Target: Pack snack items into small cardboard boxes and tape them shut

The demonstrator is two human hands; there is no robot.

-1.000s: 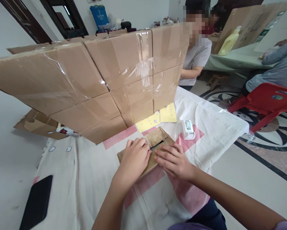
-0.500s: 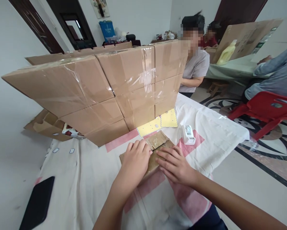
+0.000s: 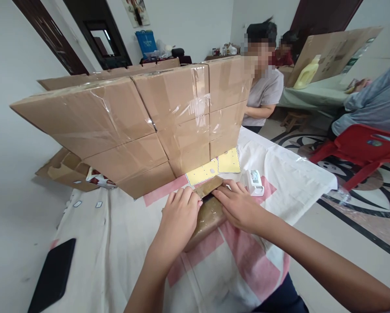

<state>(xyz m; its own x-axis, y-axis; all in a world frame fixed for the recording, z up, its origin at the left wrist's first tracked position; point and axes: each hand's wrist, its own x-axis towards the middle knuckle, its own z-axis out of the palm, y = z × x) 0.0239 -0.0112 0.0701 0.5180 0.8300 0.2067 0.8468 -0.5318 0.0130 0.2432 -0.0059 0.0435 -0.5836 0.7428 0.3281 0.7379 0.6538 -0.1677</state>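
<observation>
A small cardboard box [image 3: 208,221], covered in shiny brown tape, lies on the cloth in front of me. Its far flap [image 3: 209,187] is tilted up, and a dark gap shows beneath it. My left hand [image 3: 181,214] is closed at the left end of the flap, thumb toward the gap. At the flap's right end, my right hand [image 3: 242,208] grips the edge with its fingertips, its palm over the box's right side. What lies inside the box is hidden.
Taped cardboard boxes [image 3: 182,117] form a wall behind the work spot. Yellow paper pieces [image 3: 229,161] lie at its foot, near a white plastic device [image 3: 254,182]. A black phone-like slab [image 3: 53,274] rests at left. One person sits beyond the wall, others at the right table.
The flap has risen from nearly flat, widening the gap. My right hand has moved from the box's top up to the flap's edge; my left hand stays at the left end.
</observation>
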